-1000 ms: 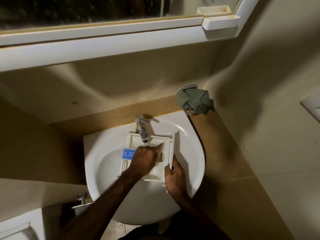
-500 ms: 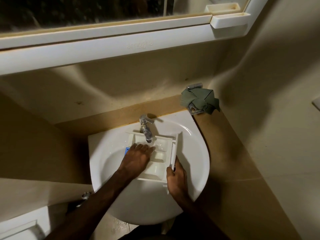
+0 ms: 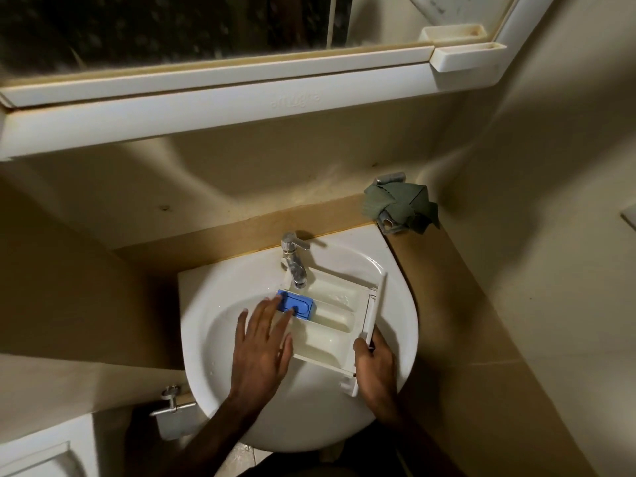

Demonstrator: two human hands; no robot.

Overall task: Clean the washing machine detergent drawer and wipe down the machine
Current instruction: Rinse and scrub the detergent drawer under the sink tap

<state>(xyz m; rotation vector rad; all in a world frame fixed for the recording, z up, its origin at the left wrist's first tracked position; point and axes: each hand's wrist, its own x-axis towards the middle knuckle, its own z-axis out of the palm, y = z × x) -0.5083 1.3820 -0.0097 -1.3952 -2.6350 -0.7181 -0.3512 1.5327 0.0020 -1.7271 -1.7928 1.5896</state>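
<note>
The white detergent drawer (image 3: 334, 318) lies in the round white sink (image 3: 395, 311), under the chrome tap (image 3: 294, 266). A blue insert (image 3: 299, 304) sits in its left compartment. My right hand (image 3: 373, 368) grips the drawer's front panel at the near right corner. My left hand (image 3: 263, 342) is spread flat with straight fingers over the drawer's left edge, fingertips touching the blue insert. Water glistens in the back compartment.
A green cloth (image 3: 399, 206) is draped over a metal fitting at the sink's back right corner. A mirror cabinet with a white shelf (image 3: 220, 111) hangs above. A valve (image 3: 172, 402) sticks out at the lower left. Walls close in on the right.
My left hand has slid from the middle compartments to the drawer's left side, uncovering the blue insert. The drawer has turned slightly. My right hand keeps its grip.
</note>
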